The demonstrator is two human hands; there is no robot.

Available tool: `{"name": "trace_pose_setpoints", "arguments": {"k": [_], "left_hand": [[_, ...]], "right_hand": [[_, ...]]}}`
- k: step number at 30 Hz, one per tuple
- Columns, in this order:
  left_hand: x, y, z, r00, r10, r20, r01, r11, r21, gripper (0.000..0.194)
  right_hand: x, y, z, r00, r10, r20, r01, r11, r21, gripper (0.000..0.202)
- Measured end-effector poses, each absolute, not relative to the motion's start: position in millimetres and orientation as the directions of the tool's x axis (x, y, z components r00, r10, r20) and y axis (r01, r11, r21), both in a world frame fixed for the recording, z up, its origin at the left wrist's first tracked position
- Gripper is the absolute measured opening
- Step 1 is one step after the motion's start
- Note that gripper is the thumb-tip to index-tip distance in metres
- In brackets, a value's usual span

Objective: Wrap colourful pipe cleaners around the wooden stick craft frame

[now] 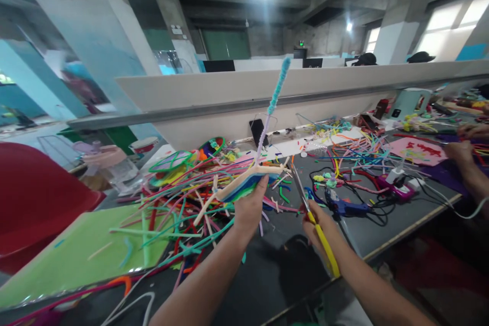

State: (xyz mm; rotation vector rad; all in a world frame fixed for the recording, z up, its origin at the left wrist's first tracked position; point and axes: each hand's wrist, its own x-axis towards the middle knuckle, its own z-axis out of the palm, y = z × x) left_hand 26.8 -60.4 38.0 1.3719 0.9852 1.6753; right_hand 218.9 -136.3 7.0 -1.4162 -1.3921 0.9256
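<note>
My left hand [249, 209] is closed around a pipe-cleaner craft piece [239, 183], with bands of cream, blue and green. From its top rises a lilac stem ending in a fuzzy turquoise spike [278, 86]. In my right hand [319, 221] is a pair of scissors [323, 244] with yellow handles, its metal blades pointing up and left. The blade tips are close to the cream end at the piece's right side; whether they touch it I cannot tell. Loose pipe cleaners [183, 214] in many colours lie heaped beneath and left of my left hand.
A green sheet [91, 249] covers the table's left part. Right of the scissors lie a blue glue gun [349, 208], black cables and a magenta device [397, 188]. A phone [259, 132] leans at the back partition. Another person's hands [464, 155] are at the far right.
</note>
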Motion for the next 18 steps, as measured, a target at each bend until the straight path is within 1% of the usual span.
{"name": "trace_pose_setpoints", "arguments": {"k": [2, 4, 5, 8, 11, 13, 14, 15, 18], "left_hand": [[28.4, -64.5, 36.3, -0.157, 0.892, 0.423, 0.037, -0.423, 0.905, 0.029], [32.4, -68.9, 36.1, -0.155, 0.869, 0.470, 0.226, -0.432, 0.873, 0.032], [34.7, -71.1, 36.3, -0.147, 0.853, 0.501, 0.329, -0.435, 0.838, 0.034], [41.0, -76.8, 37.9, -0.093, 0.825, 0.557, 0.601, -0.399, 0.692, 0.038], [44.0, -78.8, 38.4, -0.029, 0.841, 0.540, 0.823, -0.287, 0.491, 0.045], [43.5, -76.8, 35.8, 0.006, 0.838, 0.545, 0.884, -0.259, 0.389, 0.046], [42.6, -74.7, 33.4, 0.022, 0.829, 0.560, 0.886, -0.275, 0.372, 0.044], [41.4, -72.2, 30.4, 0.032, 0.814, 0.580, 0.870, -0.308, 0.385, 0.041], [37.5, -63.9, 19.4, 0.017, 0.776, 0.631, 0.763, -0.418, 0.493, 0.036]], "right_hand": [[221.3, -131.3, 7.0, 0.059, 0.993, 0.106, 0.331, 0.081, -0.940, 0.030], [221.1, -128.4, 6.8, 0.054, 0.993, 0.107, 0.326, 0.084, -0.942, 0.031], [219.7, -127.6, 6.6, 0.060, 0.994, 0.095, 0.314, 0.072, -0.947, 0.030], [213.2, -125.5, 4.7, 0.073, 0.996, 0.044, 0.266, 0.023, -0.964, 0.028], [210.0, -122.2, 2.8, 0.075, 0.997, 0.035, 0.276, 0.012, -0.961, 0.026], [210.7, -120.0, 3.2, 0.085, 0.993, 0.082, 0.318, 0.051, -0.947, 0.024], [211.3, -119.3, 4.1, 0.090, 0.990, 0.110, 0.340, 0.073, -0.937, 0.025], [211.8, -118.9, 5.4, 0.097, 0.986, 0.132, 0.358, 0.089, -0.930, 0.026], [211.6, -118.7, 9.7, 0.125, 0.983, 0.135, 0.376, 0.079, -0.923, 0.028]]}}
